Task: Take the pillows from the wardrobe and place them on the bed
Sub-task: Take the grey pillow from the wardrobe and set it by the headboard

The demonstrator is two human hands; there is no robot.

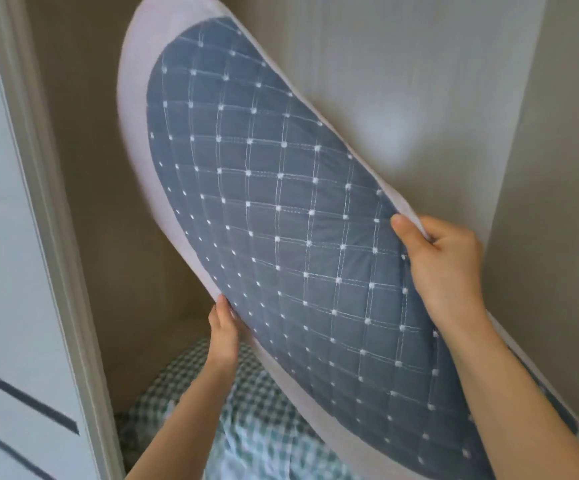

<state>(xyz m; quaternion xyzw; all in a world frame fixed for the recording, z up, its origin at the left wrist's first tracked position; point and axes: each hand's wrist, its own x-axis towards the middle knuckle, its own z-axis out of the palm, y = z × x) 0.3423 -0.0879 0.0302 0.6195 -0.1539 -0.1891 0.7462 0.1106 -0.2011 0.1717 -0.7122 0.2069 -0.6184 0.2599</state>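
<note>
A long pillow [281, 209], blue with a white stitched grid and a pale border, stands tilted inside the wardrobe, its top leaning to the upper left. My right hand [443, 268] grips its right edge, thumb on the blue face and fingers curled behind the border. My left hand [224, 332] holds the lower left edge from underneath, with the fingers hidden behind the pillow. A second, green-and-white checked pillow [246, 417] lies below on the wardrobe floor.
The beige wardrobe back wall [402, 98] and side wall [108, 202] close in around the pillow. A white door frame [49, 237] runs down the left, with a pale door panel [4, 341] bearing dark lines beside it.
</note>
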